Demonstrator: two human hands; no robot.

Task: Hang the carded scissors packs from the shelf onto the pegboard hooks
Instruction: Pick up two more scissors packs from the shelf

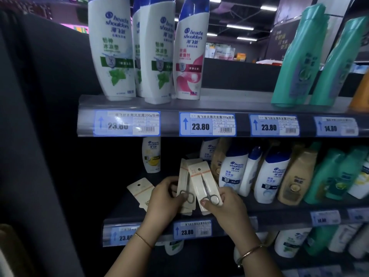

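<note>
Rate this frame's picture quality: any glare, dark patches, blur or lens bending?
Head view: glare washes out the upper-left price tag; the lower shelf bay is dim, yet the scissors pack in the right hand and the stack of packs in the left hand read clearly; the wide lens slants the teal bottles sideways; far-right tags are soft.

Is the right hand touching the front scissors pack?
Touching. The head view shows the right hand pinching the front scissors pack at its lower end.

Dim, bluish view; ceiling strip lights (240,28) glare, edges bend, corners seemingly blurred.
</note>
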